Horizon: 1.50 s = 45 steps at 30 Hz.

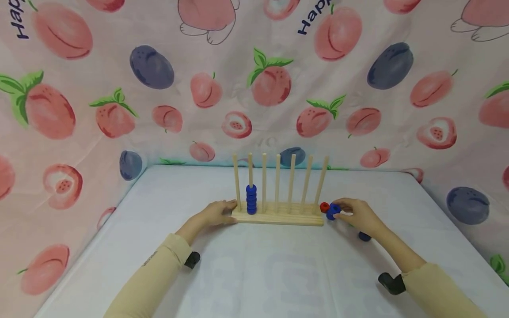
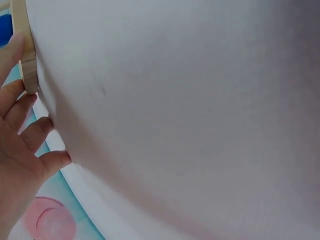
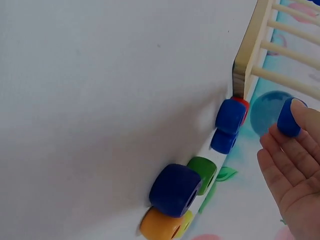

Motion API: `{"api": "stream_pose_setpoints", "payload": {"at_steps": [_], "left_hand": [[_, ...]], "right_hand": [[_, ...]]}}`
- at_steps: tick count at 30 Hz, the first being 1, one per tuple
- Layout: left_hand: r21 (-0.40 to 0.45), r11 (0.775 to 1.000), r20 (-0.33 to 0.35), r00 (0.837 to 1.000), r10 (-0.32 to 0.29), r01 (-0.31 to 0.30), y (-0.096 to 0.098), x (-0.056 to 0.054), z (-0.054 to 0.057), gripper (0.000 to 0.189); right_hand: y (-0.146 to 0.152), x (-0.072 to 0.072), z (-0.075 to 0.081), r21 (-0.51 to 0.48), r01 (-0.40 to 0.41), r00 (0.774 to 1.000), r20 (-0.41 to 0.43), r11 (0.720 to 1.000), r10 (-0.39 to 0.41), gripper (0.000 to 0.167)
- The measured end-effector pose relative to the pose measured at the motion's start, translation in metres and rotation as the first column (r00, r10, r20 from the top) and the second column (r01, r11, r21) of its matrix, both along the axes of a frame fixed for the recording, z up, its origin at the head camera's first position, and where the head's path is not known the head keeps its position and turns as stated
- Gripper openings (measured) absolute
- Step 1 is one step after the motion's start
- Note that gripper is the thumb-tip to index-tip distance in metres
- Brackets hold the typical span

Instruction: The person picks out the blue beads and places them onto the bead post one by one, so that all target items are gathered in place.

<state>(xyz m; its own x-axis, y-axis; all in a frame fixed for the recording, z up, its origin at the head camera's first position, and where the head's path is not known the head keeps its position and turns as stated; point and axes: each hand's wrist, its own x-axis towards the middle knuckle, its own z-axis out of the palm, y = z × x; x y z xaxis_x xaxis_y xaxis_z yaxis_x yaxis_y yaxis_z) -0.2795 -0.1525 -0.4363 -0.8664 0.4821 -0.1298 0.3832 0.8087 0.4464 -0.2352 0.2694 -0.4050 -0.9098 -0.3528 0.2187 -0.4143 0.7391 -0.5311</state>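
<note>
A wooden bead rack [image 1: 280,217] with a row of upright pegs stands on the table, and several blue beads [image 1: 251,199] are stacked on its second peg from the left. My left hand [image 1: 216,213] grips the left end of the base, thumb and fingers on either side of it. Just past the right end, my right hand [image 1: 361,215] pinches a blue bead [image 3: 288,117] between thumb and fingers, raised off the table. Below it lie two loose blue beads [image 3: 230,115] and a red bead [image 3: 242,107], close to the base's end.
Nearer the right wrist lie a dark blue bead [image 3: 175,190], a green bead [image 3: 202,172], an orange bead [image 3: 160,223] and a yellow bead [image 3: 184,225], bunched together. A fruit-print cloth [image 1: 238,88] hangs behind the white table [image 1: 270,269].
</note>
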Motion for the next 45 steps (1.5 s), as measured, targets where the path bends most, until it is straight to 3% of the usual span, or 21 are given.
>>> {"api": "stream_pose_setpoints", "payload": {"at_steps": [15,24,45], "left_hand": [[0.016,1.000,0.012,1.000,0.024,-0.025,0.002,0.002,0.002,0.065],[0.029,0.999,0.024,0.999,0.028,-0.029,0.002,0.002,0.003,0.064],[0.013,0.999,0.040,0.999,0.029,-0.030,0.003,0.004,0.004,0.066]], "right_hand": [[-0.023,0.014,0.000,-0.014,-0.066,0.998,-0.019,0.998,0.066,0.029],[-0.032,0.021,0.002,0.018,-0.060,0.998,0.031,0.998,0.060,0.031],[-0.059,0.026,-0.003,-0.002,-0.122,0.992,-0.026,0.993,0.122,0.032]]}}
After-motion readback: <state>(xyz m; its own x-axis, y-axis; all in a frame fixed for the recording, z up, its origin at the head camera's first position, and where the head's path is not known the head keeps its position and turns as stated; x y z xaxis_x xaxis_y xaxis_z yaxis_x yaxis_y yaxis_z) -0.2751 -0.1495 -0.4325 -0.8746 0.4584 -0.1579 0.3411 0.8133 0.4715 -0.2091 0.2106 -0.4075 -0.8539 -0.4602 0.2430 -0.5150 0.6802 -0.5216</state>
